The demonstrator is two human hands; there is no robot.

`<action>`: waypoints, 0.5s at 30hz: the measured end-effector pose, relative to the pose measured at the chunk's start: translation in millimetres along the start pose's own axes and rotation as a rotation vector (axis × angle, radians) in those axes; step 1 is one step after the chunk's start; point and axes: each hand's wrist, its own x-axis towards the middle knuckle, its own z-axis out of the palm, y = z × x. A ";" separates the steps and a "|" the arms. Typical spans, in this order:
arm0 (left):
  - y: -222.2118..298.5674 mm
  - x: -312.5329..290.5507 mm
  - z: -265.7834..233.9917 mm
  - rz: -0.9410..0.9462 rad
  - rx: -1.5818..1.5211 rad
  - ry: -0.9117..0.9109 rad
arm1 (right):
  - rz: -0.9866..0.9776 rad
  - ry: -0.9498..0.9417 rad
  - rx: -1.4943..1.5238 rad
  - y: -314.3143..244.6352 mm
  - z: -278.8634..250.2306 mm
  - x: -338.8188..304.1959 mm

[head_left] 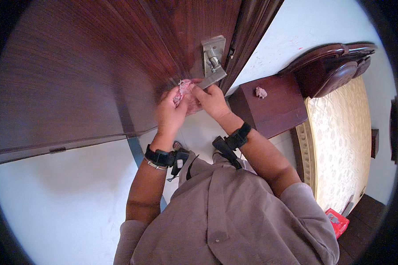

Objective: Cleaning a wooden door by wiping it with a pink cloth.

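Brown wood dominates our view: a door (84, 79). Beyond its edge lie a yellow bed (340, 132) and, beside it, a dark desk (283, 106). Our right hand (215, 104) is at the tip of the metal handle (213, 77); we cannot tell what its grip closes on. Our left hand (170, 112) is clamped on a crumpled pink cloth (184, 87) just beside that tip. We judge the cloth light, soft and limp, best taken by its bunched folds, since loose edges would flop. Smallest: a pale wad (261, 92) on the desk.
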 end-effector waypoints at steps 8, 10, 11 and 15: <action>-1.1 1.9 8.6 -0.018 0.014 -0.004 | 0.021 -0.021 0.083 -17.9 -1.1 1.9; -1.1 -1.3 -0.4 0.055 0.015 0.026 | 0.020 -0.023 0.114 -19.8 -3.2 1.8; 11.9 -4.1 -5.4 0.064 0.020 0.020 | 0.113 -0.069 0.124 -23.2 -5.6 1.7; 57.5 -5.3 -26.0 0.313 0.112 0.285 | 0.306 -0.108 0.168 -29.7 -7.8 0.2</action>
